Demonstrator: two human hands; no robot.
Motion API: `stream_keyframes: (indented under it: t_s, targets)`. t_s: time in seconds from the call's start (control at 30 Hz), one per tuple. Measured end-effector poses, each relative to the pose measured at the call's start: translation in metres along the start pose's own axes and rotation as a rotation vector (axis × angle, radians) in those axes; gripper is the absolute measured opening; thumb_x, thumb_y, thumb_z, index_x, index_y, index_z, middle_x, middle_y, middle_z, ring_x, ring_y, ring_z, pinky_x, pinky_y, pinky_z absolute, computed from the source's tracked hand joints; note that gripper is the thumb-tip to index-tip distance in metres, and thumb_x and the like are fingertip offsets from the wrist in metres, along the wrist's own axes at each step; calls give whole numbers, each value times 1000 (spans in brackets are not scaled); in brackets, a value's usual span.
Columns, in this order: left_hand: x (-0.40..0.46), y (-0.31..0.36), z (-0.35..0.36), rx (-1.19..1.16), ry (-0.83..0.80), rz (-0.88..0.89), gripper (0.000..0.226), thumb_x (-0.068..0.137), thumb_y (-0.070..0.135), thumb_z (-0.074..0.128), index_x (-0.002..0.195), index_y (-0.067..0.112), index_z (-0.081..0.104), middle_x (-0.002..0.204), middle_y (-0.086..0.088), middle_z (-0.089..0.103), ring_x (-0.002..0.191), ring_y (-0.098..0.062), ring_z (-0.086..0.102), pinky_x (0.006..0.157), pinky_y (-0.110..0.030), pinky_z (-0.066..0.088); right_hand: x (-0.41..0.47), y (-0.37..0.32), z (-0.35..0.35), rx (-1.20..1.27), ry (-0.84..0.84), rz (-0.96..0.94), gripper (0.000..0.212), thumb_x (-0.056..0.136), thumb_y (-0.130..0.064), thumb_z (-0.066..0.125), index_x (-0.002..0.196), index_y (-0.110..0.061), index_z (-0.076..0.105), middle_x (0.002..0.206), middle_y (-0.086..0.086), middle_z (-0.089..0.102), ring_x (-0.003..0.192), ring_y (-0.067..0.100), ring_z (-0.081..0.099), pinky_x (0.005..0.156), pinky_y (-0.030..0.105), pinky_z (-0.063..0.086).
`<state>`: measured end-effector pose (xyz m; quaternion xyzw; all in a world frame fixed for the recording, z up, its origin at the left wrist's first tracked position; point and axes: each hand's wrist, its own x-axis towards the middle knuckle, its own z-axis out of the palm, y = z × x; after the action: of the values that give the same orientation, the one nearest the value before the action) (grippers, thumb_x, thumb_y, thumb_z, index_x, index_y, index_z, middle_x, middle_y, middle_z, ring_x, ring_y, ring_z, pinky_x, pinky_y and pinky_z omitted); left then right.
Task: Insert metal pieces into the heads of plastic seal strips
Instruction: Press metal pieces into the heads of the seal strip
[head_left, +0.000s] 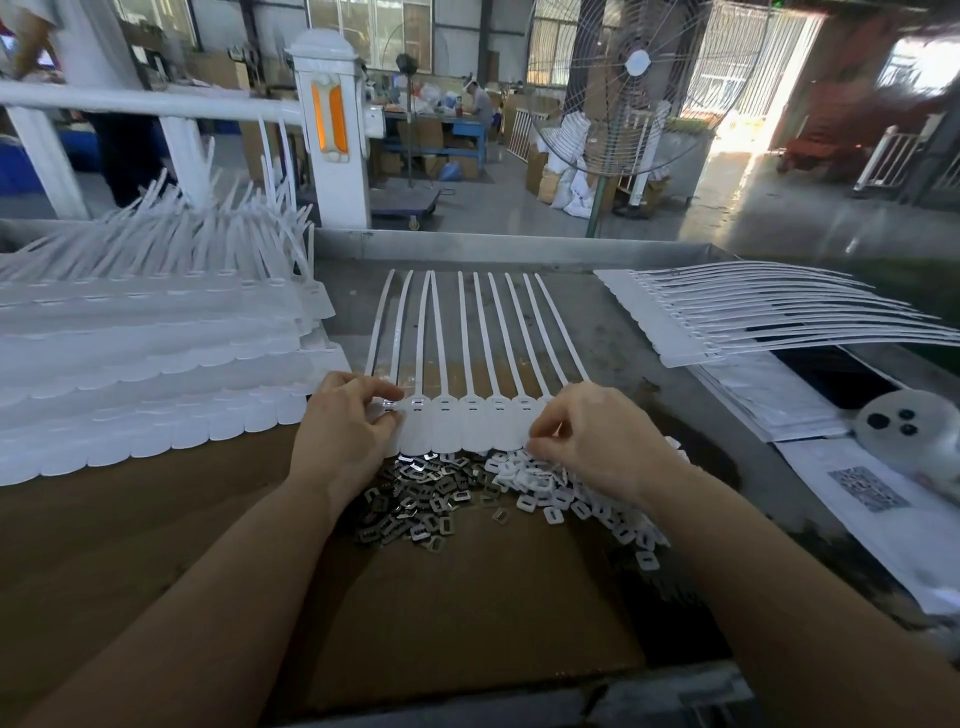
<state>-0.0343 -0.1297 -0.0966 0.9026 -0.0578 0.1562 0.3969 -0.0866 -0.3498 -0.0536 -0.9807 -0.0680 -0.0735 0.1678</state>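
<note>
Seal strips (467, 415) between both hands, left fingers (382, 395) pinching a head, right fingers (545, 436) curled.

A row of strips (467, 364) is lying mid-table, heads toward the person. Metal pieces (415, 499) are lying just before the heads, plastic caps (571, 493) to their right. Stacked strips (145, 353) are sitting left, another stack (727, 322) right.

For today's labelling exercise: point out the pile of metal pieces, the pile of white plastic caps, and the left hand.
Pile of metal pieces (415, 499), head view, middle of the heap.
Pile of white plastic caps (582, 499), head view, centre of the heap.
Left hand (345, 421), head view, back of the hand.
</note>
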Motion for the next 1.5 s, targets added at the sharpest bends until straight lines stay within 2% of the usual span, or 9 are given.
stream_keyframes:
  t_s: [0.2, 0.3, 0.5, 0.73, 0.9, 1.13, 1.3, 1.37, 1.5]
  targets:
    - [1, -1, 0, -6, -4, 1, 12, 87, 19, 65, 99, 22, 66, 106, 3, 44, 89, -5, 46, 85, -18, 35, 1, 2, 4, 76, -6, 18, 5, 80, -22, 71, 85, -22, 71, 86, -9, 64, 79, 6, 59, 75, 22, 50]
    - [1, -2, 0, -12, -3, 6, 12, 87, 18, 65, 97, 23, 66, 105, 4, 44, 81, 0, 46, 82, -16, 34, 0, 1, 4, 130, 11, 21, 8, 79, -18, 72, 78, -24, 68, 79, -12, 61, 74, 4, 57, 70, 17, 46]
    - [1, -3, 1, -23, -11, 11, 12, 87, 19, 65, 93, 28, 63, 105, 5, 44, 74, 9, 44, 79, -13, 33, -1, 2, 4, 170, 86, 28, 12, 82, -16, 68, 78, -24, 60, 78, -8, 62, 75, 9, 60, 76, 31, 51]
    - [0, -2, 0, -21, -15, 15, 11, 87, 19, 65, 95, 25, 63, 105, 5, 43, 74, 11, 44, 79, -12, 33, -3, 0, 5, 128, 219, 24, 15, 87, -19, 62, 79, -25, 52, 71, -9, 52, 70, 12, 50, 66, 27, 43]
    - [1, -1, 0, -23, -18, 13, 11, 87, 18, 65, 95, 26, 63, 105, 4, 43, 74, 9, 44, 80, -13, 34, -3, 3, 0, 250, 273, 134, 6, 83, -17, 65, 78, -20, 64, 74, -3, 64, 69, 14, 59, 68, 27, 49]
    - [0, 0, -1, -14, -24, 18, 11, 88, 18, 64, 98, 25, 63, 106, 4, 43, 78, 1, 44, 83, -16, 35, -2, 11, -6, 385, 271, 194, 7, 79, -14, 69, 74, -17, 72, 67, -9, 66, 68, 6, 63, 68, 21, 51]
    - [-1, 1, -1, -16, -19, 17, 12, 88, 18, 64, 97, 26, 63, 106, 4, 43, 75, 6, 44, 82, -16, 35, 1, 24, -5, 399, 320, 254, 20, 88, -6, 60, 104, -12, 69, 95, 2, 68, 84, 12, 63, 84, 29, 52]
    - [-1, 2, -1, -17, -17, 17, 12, 88, 18, 64, 96, 26, 62, 106, 4, 43, 75, 9, 44, 81, -16, 34, 2, 29, -6, 357, 327, 264, 21, 89, -5, 56, 101, -13, 71, 94, 2, 69, 81, 11, 60, 83, 29, 52]
    - [-1, 2, -1, 2, -14, 17, 12, 88, 18, 64, 98, 25, 64, 106, 3, 43, 82, -1, 45, 83, -18, 35, 7, 38, -14, 369, 361, 322, 17, 85, -7, 57, 85, -18, 70, 83, 0, 69, 79, 17, 63, 80, 34, 52]
